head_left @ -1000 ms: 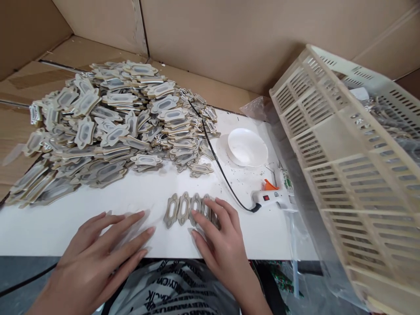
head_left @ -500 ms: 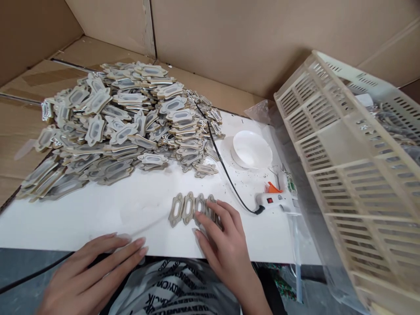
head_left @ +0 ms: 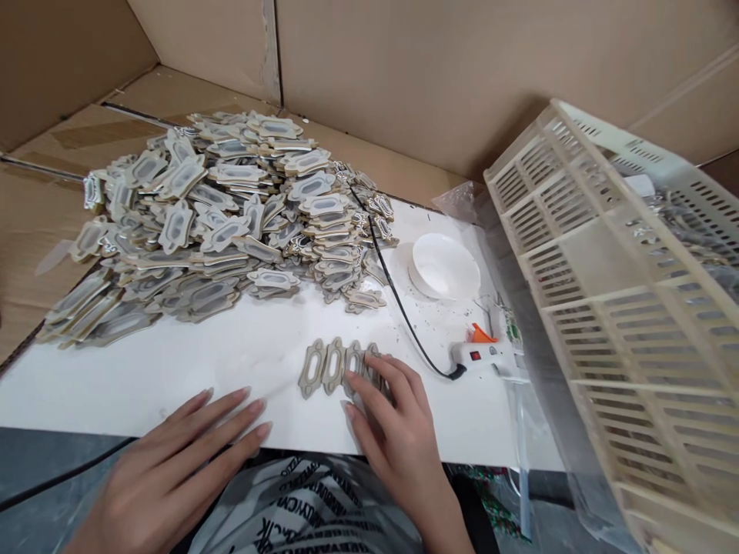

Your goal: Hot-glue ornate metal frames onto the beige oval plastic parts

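Observation:
A row of several small grey-beige frame-shaped plates (head_left: 312, 369), each with a long oval opening, lies on the white table (head_left: 254, 346) in front of me. My right hand (head_left: 398, 415) rests over the right end of this row, fingers spread and fingertips touching the plates there; it partly hides them. My left hand (head_left: 190, 462) lies flat at the table's front edge, fingers stretched out, left of the row and apart from it. Nothing is in it. Behind the row rises a large heap of similar plates (head_left: 225, 231).
A white bowl (head_left: 443, 267) stands right of the heap. A white glue gun (head_left: 490, 357) with an orange trigger lies at the right, its black cord (head_left: 398, 304) running back toward the heap. A cream slatted plastic crate (head_left: 583, 269) stands along the right side. Cardboard walls (head_left: 404, 85) rise behind.
My left hand has moved slightly up and right onto the table, its fingers spreading a little. My right hand stays on the row. The view has shifted slightly.

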Action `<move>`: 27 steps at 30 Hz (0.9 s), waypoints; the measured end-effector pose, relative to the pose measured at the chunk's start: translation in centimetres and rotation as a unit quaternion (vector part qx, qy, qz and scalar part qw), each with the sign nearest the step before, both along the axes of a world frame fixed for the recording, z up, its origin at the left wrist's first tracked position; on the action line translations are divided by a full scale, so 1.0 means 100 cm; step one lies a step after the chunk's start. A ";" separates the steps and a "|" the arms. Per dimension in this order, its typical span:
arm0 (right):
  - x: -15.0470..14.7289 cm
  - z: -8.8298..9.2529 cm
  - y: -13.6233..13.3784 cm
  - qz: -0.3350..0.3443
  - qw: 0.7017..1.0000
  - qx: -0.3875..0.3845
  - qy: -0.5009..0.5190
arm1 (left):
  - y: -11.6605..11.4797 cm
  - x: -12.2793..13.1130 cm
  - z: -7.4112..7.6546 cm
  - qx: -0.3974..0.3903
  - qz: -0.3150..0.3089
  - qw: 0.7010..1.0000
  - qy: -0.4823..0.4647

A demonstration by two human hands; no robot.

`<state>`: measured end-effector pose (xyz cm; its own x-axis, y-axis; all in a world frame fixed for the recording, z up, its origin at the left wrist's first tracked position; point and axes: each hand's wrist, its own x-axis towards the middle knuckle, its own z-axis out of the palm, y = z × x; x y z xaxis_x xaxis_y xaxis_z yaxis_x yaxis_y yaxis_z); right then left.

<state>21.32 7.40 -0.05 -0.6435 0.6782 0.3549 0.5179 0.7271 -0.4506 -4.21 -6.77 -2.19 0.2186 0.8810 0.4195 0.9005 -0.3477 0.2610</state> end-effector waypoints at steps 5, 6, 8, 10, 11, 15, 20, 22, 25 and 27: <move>0.001 0.001 0.000 -0.001 1.000 -0.001 0.009 | -0.006 0.004 0.007 -0.013 -0.011 1.000 -0.015; 0.001 0.001 0.000 0.000 1.000 0.000 0.013 | -0.007 0.005 0.008 -0.013 -0.011 1.000 -0.013; 0.001 0.001 0.000 0.000 1.000 0.005 0.024 | -0.010 0.007 0.010 -0.009 -0.007 1.000 -0.007; 0.001 0.001 0.000 0.000 0.999 0.010 0.035 | -0.012 0.009 0.011 -0.002 0.002 1.000 -0.003; 0.002 0.001 0.000 -0.001 0.999 0.012 0.038 | -0.012 0.010 0.012 0.001 0.006 1.000 -0.002; 0.002 0.002 -0.002 -0.003 0.999 0.015 0.047 | -0.010 0.014 0.016 0.017 0.010 1.000 0.005; 0.002 0.003 -0.005 0.007 0.998 0.015 0.060 | -0.004 0.017 0.023 0.023 0.002 1.000 -0.013; 0.002 0.003 -0.005 0.004 0.998 0.015 0.063 | -0.003 0.017 0.024 0.019 0.001 1.000 -0.024; 0.002 0.004 -0.005 0.002 0.998 0.015 0.066 | -0.007 0.014 0.023 0.008 0.001 0.999 -0.036; 0.001 0.005 -0.005 0.004 0.997 0.014 0.072 | -0.010 0.012 0.021 0.003 0.001 0.999 -0.034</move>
